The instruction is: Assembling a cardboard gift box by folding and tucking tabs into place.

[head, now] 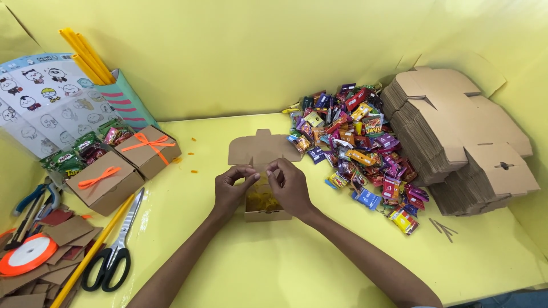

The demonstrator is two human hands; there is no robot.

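Yellow table (319, 268) carried an open cardboard box (264, 212) near its middle; the left hand (231, 191) and right hand (292, 185) pinched something small over it, keeping it above the filling, sweets (357, 148) heaped nearby.

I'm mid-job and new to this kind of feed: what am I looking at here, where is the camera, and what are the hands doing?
There is no machine: one camera on a person's head looks down at their two bare hands over a yellow table. The left hand and right hand meet over a small open cardboard box with yellow filling inside; both pinch something small above it, too small to tell. To the right lie a heap of wrapped sweets and a stack of flat box blanks. To the left stand two closed boxes tied with orange ribbon, scissors and an orange ribbon roll.
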